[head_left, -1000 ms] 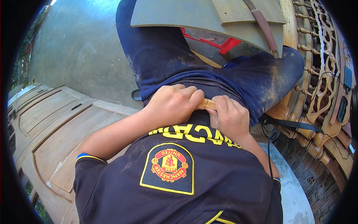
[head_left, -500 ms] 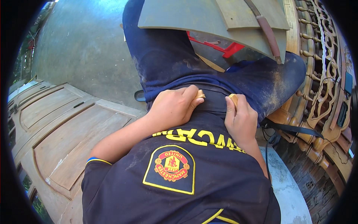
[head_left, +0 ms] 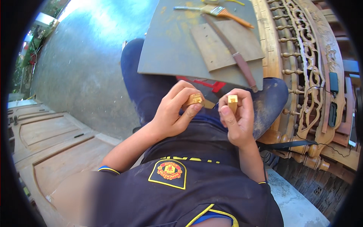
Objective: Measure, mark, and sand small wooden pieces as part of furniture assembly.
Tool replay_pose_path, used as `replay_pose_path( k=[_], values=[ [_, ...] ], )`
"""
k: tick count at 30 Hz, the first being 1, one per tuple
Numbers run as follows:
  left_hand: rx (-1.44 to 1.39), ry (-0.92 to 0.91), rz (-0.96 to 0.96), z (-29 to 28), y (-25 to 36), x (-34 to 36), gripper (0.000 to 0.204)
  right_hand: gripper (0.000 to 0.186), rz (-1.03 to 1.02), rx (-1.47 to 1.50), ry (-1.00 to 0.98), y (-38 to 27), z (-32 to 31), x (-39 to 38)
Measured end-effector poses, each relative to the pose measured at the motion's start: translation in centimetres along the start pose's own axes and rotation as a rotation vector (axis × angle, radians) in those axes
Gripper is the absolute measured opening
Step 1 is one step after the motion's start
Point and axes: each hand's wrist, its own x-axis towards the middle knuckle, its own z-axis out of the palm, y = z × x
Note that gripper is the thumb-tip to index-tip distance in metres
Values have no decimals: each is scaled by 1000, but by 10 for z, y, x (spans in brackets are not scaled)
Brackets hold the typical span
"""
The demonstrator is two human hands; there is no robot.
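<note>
Grey flat board (head_left: 170,49) resting across lap; on it a smaller wooden panel (head_left: 223,47), brown-handled long blade (head_left: 236,56), orange-handled paintbrush (head_left: 223,12) at far edge.

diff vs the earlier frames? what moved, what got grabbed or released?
Both hands rose from the waist and parted. The left hand now pinches a small golden-yellow block; the right hand holds a second small golden-yellow piece upright, apart from the first. A second ago the hands were together on one yellowish piece. Unchanged: the grey board on the lap and the long brown-handled tool on it.
</note>
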Motion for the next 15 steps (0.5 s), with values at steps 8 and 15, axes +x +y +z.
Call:
replay_pose_path(
  k=[8,15],
  values=[
    [106,56,187,-4,6,67,22,29,-346,5,20,-10,-16,55],
    [7,16,126,-8,-19,133,31,30,-381,-519,233,-32,-49,101]
  ],
)
